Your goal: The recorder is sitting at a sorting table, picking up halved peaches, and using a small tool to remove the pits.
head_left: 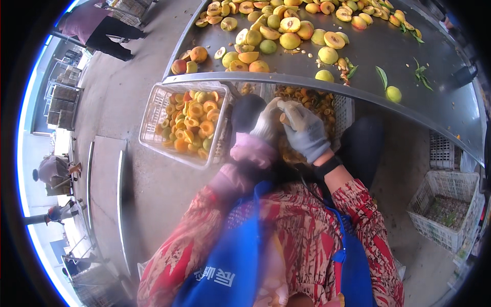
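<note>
My left hand (267,123), in a white knit glove, is closed with its fingertips against my right hand; what it may hold is hidden. In a grey-blue coated glove, my right hand (307,131) is curled around a tan, round-ended handle (285,119), and the rest of that tool cannot be seen. Both hands are in front of my body, over a crate (343,115) with brownish-orange fruit pieces. To their left, a white plastic crate (147,120) holds pitted peach halves (194,120). Whole and halved peaches (290,40) lie on the metal table (368,71) beyond.
The table's raised metal edge (245,77) runs just past my hands. Green leaves (422,74) and a lone peach (393,94) lie at its right. A crate with debris (444,204) stands on the floor at right. Another person (102,28) stands at far left.
</note>
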`<state>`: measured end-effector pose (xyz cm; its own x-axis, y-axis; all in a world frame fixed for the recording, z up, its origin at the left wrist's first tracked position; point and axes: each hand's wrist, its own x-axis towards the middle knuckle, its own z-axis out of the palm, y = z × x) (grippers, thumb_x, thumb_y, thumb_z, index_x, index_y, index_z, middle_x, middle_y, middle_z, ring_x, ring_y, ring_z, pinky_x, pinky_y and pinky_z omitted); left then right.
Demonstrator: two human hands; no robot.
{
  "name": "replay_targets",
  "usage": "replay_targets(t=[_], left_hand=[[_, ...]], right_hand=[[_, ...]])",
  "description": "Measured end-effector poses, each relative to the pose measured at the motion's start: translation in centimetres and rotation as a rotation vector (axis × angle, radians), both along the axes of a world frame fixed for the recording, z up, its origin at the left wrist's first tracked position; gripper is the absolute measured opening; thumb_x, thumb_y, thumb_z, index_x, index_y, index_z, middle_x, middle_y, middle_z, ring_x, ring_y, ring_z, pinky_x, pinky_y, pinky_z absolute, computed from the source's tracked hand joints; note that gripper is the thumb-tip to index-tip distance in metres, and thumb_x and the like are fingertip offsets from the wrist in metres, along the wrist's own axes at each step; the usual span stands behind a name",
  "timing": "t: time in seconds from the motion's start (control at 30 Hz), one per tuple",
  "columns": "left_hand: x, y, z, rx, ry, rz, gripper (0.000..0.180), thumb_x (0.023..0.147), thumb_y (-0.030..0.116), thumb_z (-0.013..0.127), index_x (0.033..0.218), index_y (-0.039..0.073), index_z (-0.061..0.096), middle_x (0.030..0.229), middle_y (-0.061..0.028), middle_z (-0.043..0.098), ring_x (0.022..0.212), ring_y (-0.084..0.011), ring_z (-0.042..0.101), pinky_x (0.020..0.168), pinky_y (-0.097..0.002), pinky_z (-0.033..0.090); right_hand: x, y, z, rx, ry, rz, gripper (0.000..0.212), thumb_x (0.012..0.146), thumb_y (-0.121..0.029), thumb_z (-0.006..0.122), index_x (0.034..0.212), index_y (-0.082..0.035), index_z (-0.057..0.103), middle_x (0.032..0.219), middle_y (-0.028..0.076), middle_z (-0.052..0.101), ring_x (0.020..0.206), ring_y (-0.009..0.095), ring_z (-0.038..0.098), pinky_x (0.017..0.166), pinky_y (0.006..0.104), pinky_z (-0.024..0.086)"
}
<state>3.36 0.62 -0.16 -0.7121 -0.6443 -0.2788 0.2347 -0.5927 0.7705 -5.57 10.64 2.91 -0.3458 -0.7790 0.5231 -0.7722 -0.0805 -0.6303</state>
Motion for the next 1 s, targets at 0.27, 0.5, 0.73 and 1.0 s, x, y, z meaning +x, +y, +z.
replay_targets(t=[0.27, 0.5, 0.73, 1.0], left_hand=[[-0.9, -2.5, 0.2, 0.369, 0.011, -0.086, 0.034, 0.1, 0.033, 0.046, 0.105, 0.001, 0.057, 0.084, -0.0146, 0.063, 0.08, -0.0263, 0.063, 0.072, -0.0349, 0.054], [-1.0, -0.6, 2.1, 0.336, 0.138, -0.025, 0.036, 0.096, 0.033, 0.056, 0.111, 0.001, 0.054, 0.096, -0.0134, 0.06, 0.081, -0.0247, 0.063, 0.074, -0.038, 0.054], [-0.9, 0.9, 2.1, 0.33, 0.319, -0.08, 0.03, 0.095, 0.025, 0.061, 0.111, 0.0, 0.053, 0.092, -0.0123, 0.058, 0.08, -0.0223, 0.061, 0.07, -0.0346, 0.053], [-1.9, 0.4, 0.7, -0.227, 0.12, 0.096, 0.029, 0.099, 0.023, 0.054, 0.111, -0.003, 0.056, 0.099, -0.0118, 0.06, 0.085, -0.0177, 0.059, 0.072, -0.029, 0.051]], right_hand=[[3.5, 3.2, -2.5, 0.301, -0.278, 0.013, 0.034, 0.082, -0.013, 0.062, 0.115, -0.007, 0.057, 0.101, 0.015, 0.066, 0.095, 0.036, 0.063, 0.079, 0.0397, 0.051], [2.4, 6.4, -0.3, 0.443, -0.66, -0.069, 0.028, 0.095, -0.022, 0.057, 0.116, -0.003, 0.053, 0.09, 0.013, 0.064, 0.078, 0.021, 0.06, 0.072, 0.035, 0.048], [3.3, 5.7, 1.9, 0.349, -0.614, -0.175, 0.025, 0.096, -0.027, 0.056, 0.106, -0.004, 0.054, 0.087, 0.021, 0.064, 0.079, 0.033, 0.063, 0.072, 0.0416, 0.049], [1.2, 2.1, -0.9, 0.258, -0.432, -0.145, 0.03, 0.093, -0.029, 0.059, 0.104, -0.003, 0.053, 0.087, 0.028, 0.064, 0.084, 0.048, 0.061, 0.071, 0.0516, 0.048]])
